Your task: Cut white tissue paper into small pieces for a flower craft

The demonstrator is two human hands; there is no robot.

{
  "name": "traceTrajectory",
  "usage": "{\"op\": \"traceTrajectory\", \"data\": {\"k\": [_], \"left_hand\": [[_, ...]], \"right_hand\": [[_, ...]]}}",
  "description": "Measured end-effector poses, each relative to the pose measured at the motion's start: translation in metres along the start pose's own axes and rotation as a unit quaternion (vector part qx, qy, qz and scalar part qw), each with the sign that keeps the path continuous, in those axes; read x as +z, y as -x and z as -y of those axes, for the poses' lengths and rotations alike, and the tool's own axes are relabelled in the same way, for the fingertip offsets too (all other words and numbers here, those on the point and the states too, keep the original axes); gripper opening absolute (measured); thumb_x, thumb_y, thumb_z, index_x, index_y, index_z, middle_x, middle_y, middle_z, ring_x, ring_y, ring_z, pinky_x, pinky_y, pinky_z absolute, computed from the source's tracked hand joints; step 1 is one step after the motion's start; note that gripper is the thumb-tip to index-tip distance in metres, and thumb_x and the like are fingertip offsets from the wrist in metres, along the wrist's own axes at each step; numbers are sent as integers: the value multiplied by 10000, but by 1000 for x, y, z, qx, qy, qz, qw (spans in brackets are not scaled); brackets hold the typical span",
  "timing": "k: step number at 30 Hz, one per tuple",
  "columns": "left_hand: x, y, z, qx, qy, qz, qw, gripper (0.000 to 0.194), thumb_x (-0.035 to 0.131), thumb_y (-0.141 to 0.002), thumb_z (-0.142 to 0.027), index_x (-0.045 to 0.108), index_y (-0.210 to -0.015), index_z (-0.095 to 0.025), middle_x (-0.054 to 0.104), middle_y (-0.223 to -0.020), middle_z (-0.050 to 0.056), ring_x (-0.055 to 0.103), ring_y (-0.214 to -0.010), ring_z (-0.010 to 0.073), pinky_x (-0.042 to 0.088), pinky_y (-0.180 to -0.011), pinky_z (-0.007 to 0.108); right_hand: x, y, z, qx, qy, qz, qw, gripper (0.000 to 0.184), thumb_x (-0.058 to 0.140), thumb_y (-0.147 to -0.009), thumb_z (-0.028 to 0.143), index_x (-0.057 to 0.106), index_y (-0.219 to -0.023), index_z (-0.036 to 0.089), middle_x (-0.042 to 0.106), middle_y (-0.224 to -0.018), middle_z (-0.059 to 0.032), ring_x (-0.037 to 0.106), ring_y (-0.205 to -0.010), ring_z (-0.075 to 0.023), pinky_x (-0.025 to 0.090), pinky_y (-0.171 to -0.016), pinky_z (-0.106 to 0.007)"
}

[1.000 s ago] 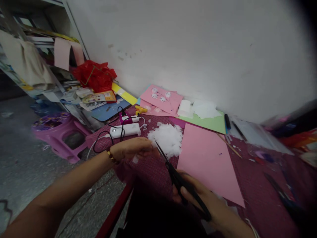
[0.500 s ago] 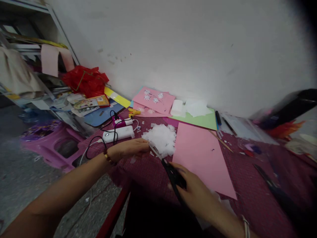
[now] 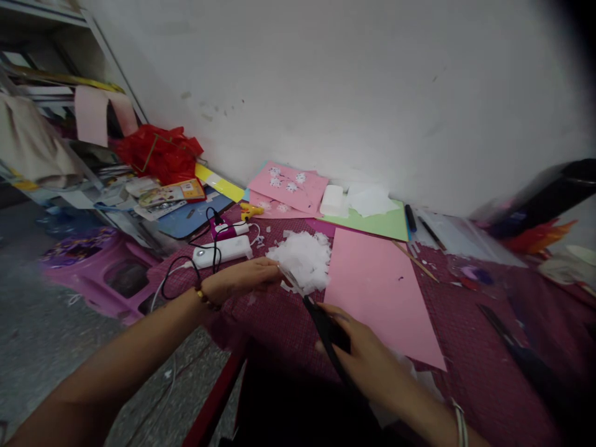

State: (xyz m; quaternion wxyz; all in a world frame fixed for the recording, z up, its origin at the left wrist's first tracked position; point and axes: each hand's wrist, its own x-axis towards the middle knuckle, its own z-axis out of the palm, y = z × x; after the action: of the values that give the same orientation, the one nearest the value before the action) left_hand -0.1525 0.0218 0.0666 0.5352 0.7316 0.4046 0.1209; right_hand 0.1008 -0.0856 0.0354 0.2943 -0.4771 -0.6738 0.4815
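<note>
My right hand (image 3: 367, 354) grips a pair of scissors (image 3: 321, 323) by the black handles, their metal blades pointing up and left. The blade tips meet the fingertips of my left hand (image 3: 249, 277), which are pinched together; whatever they hold is hidden or too small to make out. Just beyond the blades lies a heap of small white paper pieces (image 3: 302, 257) on the dark red woven table cover (image 3: 288, 335). A blank pink sheet (image 3: 377, 292) lies right of the heap, partly behind my right hand.
Pink cards with white flowers (image 3: 291, 186) lie against the wall, beside a white block (image 3: 333, 200) and white paper on a green sheet (image 3: 395, 226). Corded white device (image 3: 223, 251) sits left. Pencil (image 3: 416, 262), pens and a dark-handled blade (image 3: 498, 326) lie right. Pink stool (image 3: 93, 273) stands left.
The scissors' handles look slightly farther apart than before. Both hands stay in nearly the same place, and the view has shifted only a little.
</note>
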Motion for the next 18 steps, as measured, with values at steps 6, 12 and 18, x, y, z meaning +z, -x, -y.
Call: {"op": "traceTrajectory", "data": {"k": [6,12,18], "left_hand": [[4,0,7,-21,35,-6,999,322,475,-912,-378,558,-678,-172,428,-647,-21,358,-540,96,302,-482,224],[2,-3,8,2,37,4,999,399,456,-971,-422,747,-992,-150,430,-623,-28,355,-535,100,302,-486,222],[-1,0,0,-1,2,-4,1000,420,434,-974,-392,763,-990,-131,419,-591,-27,355,-527,107,292,-485,234]], "right_hand": [[1,-3,0,20,-40,20,999,495,663,-846,276,614,-1337,238,677,-1351,-101,605,-1267,-303,411,-1139,-526],[-1,-7,11,51,-139,69,987,502,665,-839,506,641,-1251,219,722,-1093,-90,660,-1032,-271,517,-966,-447],[-2,-9,16,100,-144,57,983,531,659,-765,714,655,-918,206,513,-706,18,446,-606,-131,401,-563,-289]]}}
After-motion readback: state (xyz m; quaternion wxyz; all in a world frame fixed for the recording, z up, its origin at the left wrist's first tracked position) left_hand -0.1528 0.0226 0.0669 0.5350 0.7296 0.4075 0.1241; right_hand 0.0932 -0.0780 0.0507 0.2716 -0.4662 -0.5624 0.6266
